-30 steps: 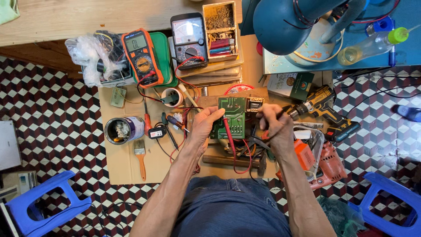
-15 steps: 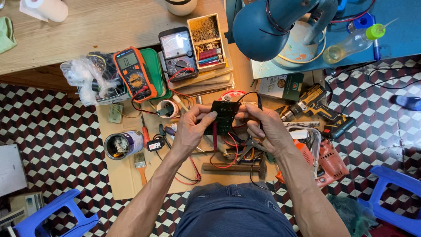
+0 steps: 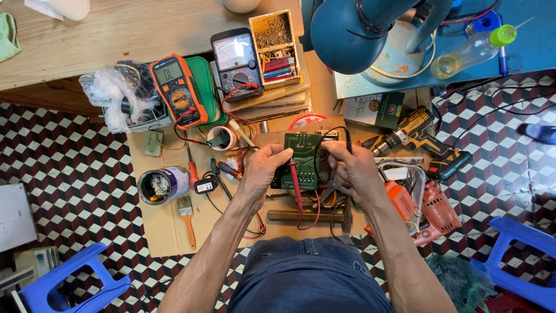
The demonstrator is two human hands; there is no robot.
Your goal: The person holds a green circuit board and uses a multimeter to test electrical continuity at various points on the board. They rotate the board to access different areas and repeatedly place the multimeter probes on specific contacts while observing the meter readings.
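Both my hands hold a green circuit board (image 3: 305, 157) upright above a sheet of cardboard (image 3: 165, 232) on the floor. My left hand (image 3: 262, 173) grips the board's left edge, and a red test probe (image 3: 296, 179) lies pinched against it. My right hand (image 3: 354, 169) grips the right edge, with a black test lead (image 3: 347, 137) rising from its fingers. Red and black leads trail down from the board towards my lap. An orange digital multimeter (image 3: 176, 90) and a dark analog meter (image 3: 234, 58) lie beyond the board.
Left of my hands are a tin can (image 3: 162, 184), a paintbrush (image 3: 186, 213) and a roll of tape (image 3: 223, 138). A cordless drill (image 3: 418, 136) and an orange power tool (image 3: 430, 204) lie to the right. A blue lamp (image 3: 353, 29), a parts box (image 3: 277, 40) and blue stools (image 3: 63, 284) surround me.
The board has been turned between my hands: half a second ago its dark side faced me, now its green face does. Both hands keep their grip.
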